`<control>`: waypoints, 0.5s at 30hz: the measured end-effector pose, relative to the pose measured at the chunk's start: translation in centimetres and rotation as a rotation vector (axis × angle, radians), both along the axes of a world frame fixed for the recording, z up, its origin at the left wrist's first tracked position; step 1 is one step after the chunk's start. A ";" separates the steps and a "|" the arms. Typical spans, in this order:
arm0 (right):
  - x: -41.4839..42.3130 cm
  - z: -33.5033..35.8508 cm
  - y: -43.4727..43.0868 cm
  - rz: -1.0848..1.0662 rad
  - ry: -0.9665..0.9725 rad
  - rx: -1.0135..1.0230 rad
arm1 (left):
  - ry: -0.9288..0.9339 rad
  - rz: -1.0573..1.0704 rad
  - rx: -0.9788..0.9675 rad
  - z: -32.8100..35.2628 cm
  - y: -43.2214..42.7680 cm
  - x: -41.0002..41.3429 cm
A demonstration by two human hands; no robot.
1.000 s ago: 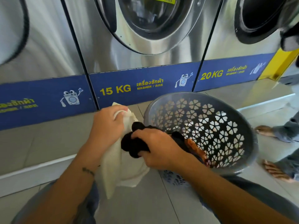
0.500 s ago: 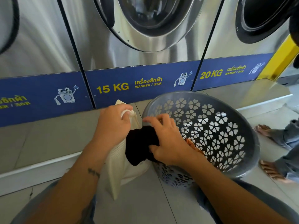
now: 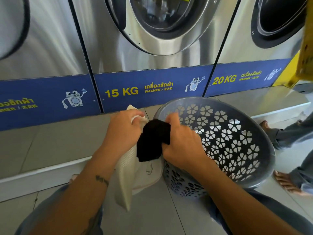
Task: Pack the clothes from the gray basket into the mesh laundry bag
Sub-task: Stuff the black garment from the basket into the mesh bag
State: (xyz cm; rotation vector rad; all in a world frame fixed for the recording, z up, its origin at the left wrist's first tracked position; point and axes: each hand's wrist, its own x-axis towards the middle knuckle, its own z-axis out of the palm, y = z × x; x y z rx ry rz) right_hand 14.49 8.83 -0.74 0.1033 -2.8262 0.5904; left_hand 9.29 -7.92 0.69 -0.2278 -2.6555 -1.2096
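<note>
A cream mesh laundry bag (image 3: 127, 177) hangs from my left hand (image 3: 123, 131), which grips its top edge and drawstring. My right hand (image 3: 181, 141) holds a black garment (image 3: 152, 141) right at the bag's mouth, between the two hands. The gray basket (image 3: 264, 150), round with flower-shaped cut-outs, leans tilted toward me just right of the bag; my right forearm crosses its near rim. What lies inside the basket is hidden by my hand and arm.
A row of steel washers (image 3: 152, 39) with blue 15 KG and 20 KG labels stands on a raised tiled step (image 3: 42, 150) ahead. Another person's bare feet (image 3: 286, 184) and jeans are at the right edge. A yellow basket (image 3: 306, 48) hangs at upper right.
My right hand lifted the black garment out of the basket and brought it left to the bag's opening. The orange cloth seen in the basket earlier is no longer visible.
</note>
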 end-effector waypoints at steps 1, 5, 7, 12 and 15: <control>0.0 0.3 -0.7 0.002 0.059 0.020 | -0.006 0.009 0.028 0.3 0.1 0.1; 0.4 -1.2 -2.3 0.286 -0.066 0.461 | -0.003 0.070 0.065 0.8 -0.3 0.3; 0.4 -1.3 -0.9 0.387 -0.201 0.456 | -0.009 0.077 0.031 0.8 -0.6 0.1; -0.6 -1.3 3.8 0.244 -0.272 -0.176 | -0.022 0.057 -0.010 0.6 -0.5 -0.3; -0.8 -2.4 5.4 0.143 -0.620 -0.465 | -0.032 0.028 -0.024 0.4 -0.2 -0.2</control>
